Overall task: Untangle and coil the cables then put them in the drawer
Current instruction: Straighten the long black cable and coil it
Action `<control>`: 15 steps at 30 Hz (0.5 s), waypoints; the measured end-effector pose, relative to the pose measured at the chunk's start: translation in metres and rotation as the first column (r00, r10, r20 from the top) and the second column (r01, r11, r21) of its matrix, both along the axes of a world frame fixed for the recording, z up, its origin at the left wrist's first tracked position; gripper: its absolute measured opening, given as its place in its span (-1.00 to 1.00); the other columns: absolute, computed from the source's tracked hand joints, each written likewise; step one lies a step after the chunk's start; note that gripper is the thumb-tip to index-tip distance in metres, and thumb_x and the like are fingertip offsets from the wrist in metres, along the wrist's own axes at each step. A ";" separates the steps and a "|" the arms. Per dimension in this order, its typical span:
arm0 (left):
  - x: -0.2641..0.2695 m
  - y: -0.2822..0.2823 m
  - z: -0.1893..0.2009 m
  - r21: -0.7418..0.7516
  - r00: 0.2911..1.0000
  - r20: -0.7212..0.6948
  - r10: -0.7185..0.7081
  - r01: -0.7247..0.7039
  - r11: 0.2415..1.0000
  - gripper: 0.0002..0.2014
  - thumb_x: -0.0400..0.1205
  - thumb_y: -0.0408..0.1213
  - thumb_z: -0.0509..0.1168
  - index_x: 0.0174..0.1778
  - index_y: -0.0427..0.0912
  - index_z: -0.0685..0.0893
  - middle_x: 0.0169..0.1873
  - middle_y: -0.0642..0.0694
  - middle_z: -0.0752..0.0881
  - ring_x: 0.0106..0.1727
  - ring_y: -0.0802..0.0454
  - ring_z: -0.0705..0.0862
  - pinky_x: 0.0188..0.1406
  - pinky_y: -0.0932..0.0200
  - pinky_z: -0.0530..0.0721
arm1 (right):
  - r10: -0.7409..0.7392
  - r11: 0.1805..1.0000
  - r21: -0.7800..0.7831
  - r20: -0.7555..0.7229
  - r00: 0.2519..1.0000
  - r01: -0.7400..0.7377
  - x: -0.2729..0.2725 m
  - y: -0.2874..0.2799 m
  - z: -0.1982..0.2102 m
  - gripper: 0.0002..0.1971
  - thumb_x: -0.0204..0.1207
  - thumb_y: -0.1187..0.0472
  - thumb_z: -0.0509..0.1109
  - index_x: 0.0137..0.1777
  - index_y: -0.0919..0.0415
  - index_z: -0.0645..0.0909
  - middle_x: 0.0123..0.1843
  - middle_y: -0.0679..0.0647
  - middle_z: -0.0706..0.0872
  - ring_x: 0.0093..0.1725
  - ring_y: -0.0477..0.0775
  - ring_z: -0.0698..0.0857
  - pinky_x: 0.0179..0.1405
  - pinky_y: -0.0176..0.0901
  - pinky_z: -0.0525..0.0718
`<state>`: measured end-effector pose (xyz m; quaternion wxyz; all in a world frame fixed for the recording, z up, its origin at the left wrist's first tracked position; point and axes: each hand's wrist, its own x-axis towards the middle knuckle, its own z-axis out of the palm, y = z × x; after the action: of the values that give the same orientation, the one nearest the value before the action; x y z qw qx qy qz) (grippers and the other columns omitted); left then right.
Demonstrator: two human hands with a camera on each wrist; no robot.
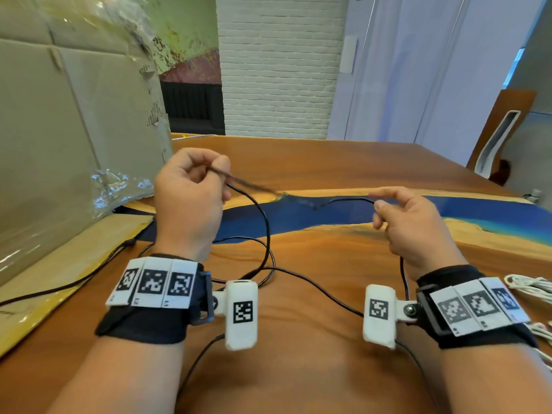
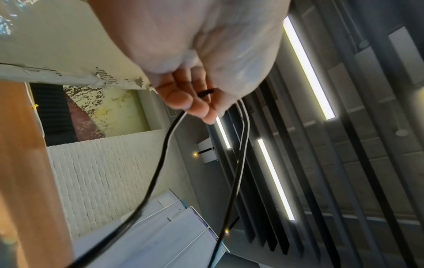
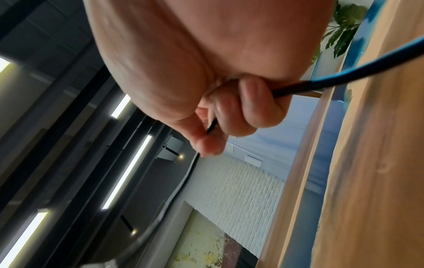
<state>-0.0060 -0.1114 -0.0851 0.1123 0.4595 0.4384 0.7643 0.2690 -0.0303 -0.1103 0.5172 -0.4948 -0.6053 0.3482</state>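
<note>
Fingers of both the left hand (image 1: 191, 201) and right hand (image 1: 415, 222) pinch the black cable (image 1: 264, 216), seemingly mid-untangling; next, coil the slack.

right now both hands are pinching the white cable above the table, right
Not quite: the cable is black, not white. The head view shows the left hand and right hand pinching the black cable above the table; the white cable lies untouched at right.
</note>
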 end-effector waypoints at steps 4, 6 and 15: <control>0.014 -0.004 -0.005 -0.104 0.984 -0.095 -0.153 0.143 0.984 -0.78 0.71 -0.50 0.30 -0.06 -0.16 0.82 -0.27 -0.09 0.78 -0.25 -0.04 0.72 -0.18 0.13 0.76 | 0.082 0.996 0.006 0.119 0.989 -0.083 -0.011 -0.005 -0.002 -0.65 0.73 0.33 0.27 0.20 -0.17 0.73 0.20 -0.04 0.78 0.09 -0.15 0.70 0.04 -0.13 0.60; 0.025 -0.003 -0.008 -0.149 0.973 -0.149 -0.175 0.153 0.977 -0.76 0.70 -0.50 0.34 -0.10 -0.11 0.85 -0.25 -0.05 0.82 -0.19 -0.08 0.78 -0.11 0.06 0.82 | 0.148 0.985 0.070 0.150 0.977 -0.160 -0.023 -0.017 0.003 -0.68 0.74 0.27 0.31 0.29 -0.18 0.71 0.31 -0.17 0.73 0.33 -0.20 0.65 0.25 -0.22 0.55; 0.043 -0.005 -0.018 -0.211 0.897 -0.414 -0.158 0.074 0.975 -0.80 0.67 -0.37 0.42 -0.01 0.05 0.86 -0.20 0.15 0.82 -0.13 0.17 0.77 -0.20 0.25 0.74 | 0.489 0.867 0.099 0.020 0.872 -0.488 -0.074 -0.066 0.013 -0.74 0.71 0.21 0.42 0.34 0.12 0.51 -0.31 0.13 0.78 -0.29 0.06 0.80 -0.01 0.06 0.81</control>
<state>0.0365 -0.1160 -0.1034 0.1022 0.6286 0.4947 0.5914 0.1945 -0.0961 -0.0978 0.4385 -0.2978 -0.7261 0.4379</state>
